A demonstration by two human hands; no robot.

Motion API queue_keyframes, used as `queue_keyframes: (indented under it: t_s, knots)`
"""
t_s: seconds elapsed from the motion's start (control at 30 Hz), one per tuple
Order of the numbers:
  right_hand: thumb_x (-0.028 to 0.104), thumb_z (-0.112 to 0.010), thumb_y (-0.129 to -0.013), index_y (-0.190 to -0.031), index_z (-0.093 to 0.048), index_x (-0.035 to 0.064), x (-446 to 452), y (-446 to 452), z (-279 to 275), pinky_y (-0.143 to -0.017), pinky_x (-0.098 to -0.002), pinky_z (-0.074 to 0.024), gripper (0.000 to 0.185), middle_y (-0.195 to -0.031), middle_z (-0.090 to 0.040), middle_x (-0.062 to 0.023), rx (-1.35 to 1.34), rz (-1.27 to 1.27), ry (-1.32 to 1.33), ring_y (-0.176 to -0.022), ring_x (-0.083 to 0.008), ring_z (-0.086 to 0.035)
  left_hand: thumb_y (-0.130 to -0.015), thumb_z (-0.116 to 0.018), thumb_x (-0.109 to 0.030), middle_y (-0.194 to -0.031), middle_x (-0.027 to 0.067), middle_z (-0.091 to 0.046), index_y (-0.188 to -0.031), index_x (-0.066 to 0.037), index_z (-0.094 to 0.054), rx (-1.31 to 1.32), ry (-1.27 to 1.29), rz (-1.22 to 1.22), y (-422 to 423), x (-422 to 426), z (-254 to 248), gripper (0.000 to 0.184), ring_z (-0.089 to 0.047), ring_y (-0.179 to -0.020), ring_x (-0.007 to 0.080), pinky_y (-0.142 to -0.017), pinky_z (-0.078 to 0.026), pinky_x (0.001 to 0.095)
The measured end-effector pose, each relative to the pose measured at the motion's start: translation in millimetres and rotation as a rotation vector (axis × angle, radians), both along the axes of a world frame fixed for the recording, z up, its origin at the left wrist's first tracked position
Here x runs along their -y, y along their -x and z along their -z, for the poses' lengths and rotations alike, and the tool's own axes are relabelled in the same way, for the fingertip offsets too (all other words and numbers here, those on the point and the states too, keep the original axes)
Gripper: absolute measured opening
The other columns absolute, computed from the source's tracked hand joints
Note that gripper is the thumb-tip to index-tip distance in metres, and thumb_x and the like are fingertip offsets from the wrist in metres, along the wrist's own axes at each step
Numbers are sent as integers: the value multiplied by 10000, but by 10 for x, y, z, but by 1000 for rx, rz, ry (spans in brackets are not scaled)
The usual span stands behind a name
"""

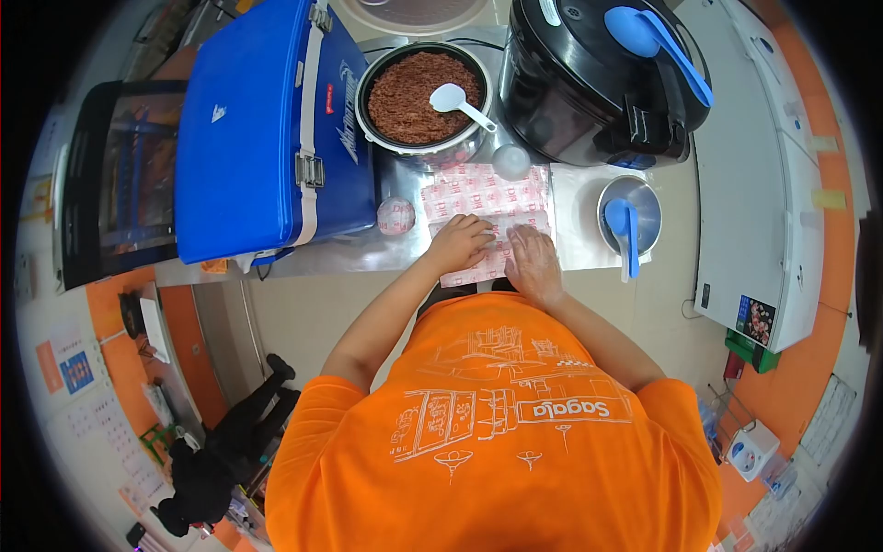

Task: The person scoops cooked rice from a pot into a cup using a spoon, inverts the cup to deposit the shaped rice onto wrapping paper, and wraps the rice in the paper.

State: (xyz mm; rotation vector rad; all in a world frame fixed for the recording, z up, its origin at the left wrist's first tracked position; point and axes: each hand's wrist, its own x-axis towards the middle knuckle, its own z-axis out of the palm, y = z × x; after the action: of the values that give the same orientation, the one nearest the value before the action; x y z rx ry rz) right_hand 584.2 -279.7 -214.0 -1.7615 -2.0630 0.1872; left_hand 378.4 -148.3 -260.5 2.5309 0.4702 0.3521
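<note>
A red-and-white printed paper sheet (460, 195) lies on the metal table, with its near end reaching the front edge. My left hand (463, 243) rests on its left side, fingers curled against a paler, folded-looking part. Beside it, my right hand (535, 264) has its fingers bent down on the same part; a thin clear glove seems to cover it. Whatever may lie under the fingers is hidden. Left of the sheet sits a round bundle (395, 216) in similar printed wrapping. A small translucent cup or ball (511, 162) stands at the sheet's far edge.
Beyond the sheet, a pot (361, 103) holds reddish-brown rice and a white spoon (451, 97). A blue cooler box (248, 120) stands left, a black rice cooker (561, 101) right. A metal bowl (655, 207) holds blue spoons. A person in black (221, 460) is behind, lower left.
</note>
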Motion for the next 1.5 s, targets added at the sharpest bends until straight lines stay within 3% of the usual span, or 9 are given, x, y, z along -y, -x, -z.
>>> queue_keyframes:
  t_s: [0.23, 0.37, 0.5, 0.6, 0.7, 0.9, 1.3, 1.4, 1.5]
  knots:
    - [116, -660, -839, -1275, -657, 18, -233, -370, 204, -1076, -468, -451, 447, -1309, -637, -185, 144, 21, 220, -1266, -344, -572, -812, -772, -238, -1299, 44, -647, -1176, -127, -746, 12, -5, -16, 2, 20, 15, 382, -572, -1209, 261, -1017, -450, 418]
    - [176, -730, -835, -1207, -702, -5, -125, -784, 596, -1012, -438, -507, 415, -1192, -702, -220, -265, 493, 24, -1140, -368, -659, -814, -771, -242, -1296, 46, -645, -1224, -124, -721, 3, 1, -22, -6, 40, 23, 430, -572, -1201, 261, -1021, -445, 417]
    - [236, -782, -884, -1174, -684, -88, -141, -1055, 668, -897, -332, -538, 446, -1063, -743, -151, -973, 580, 694, -969, -230, -691, -826, -765, -253, -1307, 53, -635, -1271, -122, -691, -8, 14, -68, -51, 81, -6, 469, -571, -1194, 266, -1022, -444, 421]
    - [267, -802, -873, -1165, -679, -123, -105, -1028, 673, -784, -323, -565, 502, -1008, -748, -170, -1114, 531, 766, -877, -191, -700, -841, -757, -260, -1316, 68, -625, -1283, -119, -685, -36, 10, -45, -73, 91, 21, 469, -570, -1203, 271, -1031, -442, 422]
    - [187, -783, -887, -1156, -678, -104, -127, -1063, 792, -854, -298, -541, 410, -1033, -742, -122, -1012, 588, 783, -893, -180, -684, -856, -748, -262, -1384, 75, -609, -1310, -113, -669, -59, 12, -56, -82, 125, 33, 484, -548, -1293, 274, -1088, -422, 433]
    - [174, -756, -890, -1139, -706, -79, -157, -1076, 1073, -796, -310, -553, 358, -979, -743, -121, -1253, 594, 681, -846, -181, -683, -885, -729, -262, -1527, 63, -554, -1338, -110, -660, -54, 17, -29, -54, 133, 144, 483, -451, -1466, 265, -1195, -354, 462]
    - [254, -666, -918, -1053, -737, -57, -257, -1082, 1209, -779, -336, -534, 346, -884, -744, -111, -1075, 576, 692, -818, -192, -683, -890, -720, -249, -1511, 55, -570, -1349, -117, -653, -42, 12, -26, 0, 155, 151, 482, -449, -1469, 277, -1191, -357, 473]
    - [216, -659, -903, -1013, -739, -43, -274, -1054, 1152, -786, -385, -541, 293, -847, -739, -139, -993, 637, 686, -784, -266, -692, -891, -719, -246, -1511, 56, -569, -1343, -117, -654, -37, 21, -32, 4, 167, 134, 475, -448, -1467, 280, -1190, -359, 476]
    - [183, -641, -920, -1010, -732, -34, -270, -860, 782, -833, -436, -536, 252, -934, -737, -196, -411, 899, 329, -858, -363, -688, -891, -719, -244, -1510, 57, -568, -1339, -118, -655, -26, 37, -42, 12, 169, 138, 470, -454, -1458, 285, -1186, -362, 477]
